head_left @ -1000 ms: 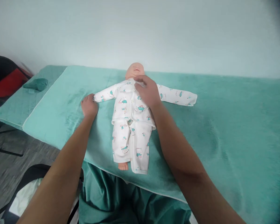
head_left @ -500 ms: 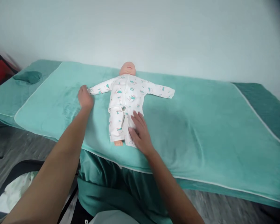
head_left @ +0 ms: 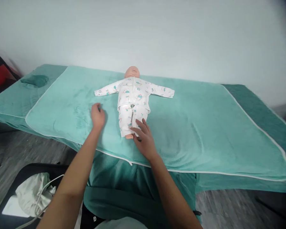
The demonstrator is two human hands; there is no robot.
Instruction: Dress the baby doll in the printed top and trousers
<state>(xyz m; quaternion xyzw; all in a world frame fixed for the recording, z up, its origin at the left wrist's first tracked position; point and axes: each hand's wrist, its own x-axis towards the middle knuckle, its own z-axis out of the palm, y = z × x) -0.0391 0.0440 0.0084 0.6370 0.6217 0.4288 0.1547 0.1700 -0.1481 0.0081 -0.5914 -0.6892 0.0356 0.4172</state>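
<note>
A baby doll [head_left: 132,71] lies on its back on a teal towel [head_left: 193,127], dressed in a white printed shirt [head_left: 133,92] and matching trousers [head_left: 130,119], with both sleeves spread out sideways. My right hand [head_left: 143,138] lies flat with fingers apart on the bottom of the doll's right trouser leg, beside the bare foot [head_left: 129,136]. My left hand [head_left: 97,115] rests on the towel to the left of the doll, below the left sleeve and apart from it, with fingers loosely curled and nothing in them.
The towel covers a darker teal padded table [head_left: 264,105] against a pale wall. A small rolled teal cloth [head_left: 34,80] sits at the table's far left. A red and black object [head_left: 0,73] stands beyond it. A black seat with crumpled white cloth [head_left: 30,192] is at lower left.
My left hand let go of the left sleeve end and slid down onto the towel. My right hand went from the doll's collar to the trouser hem. The view pulled back.
</note>
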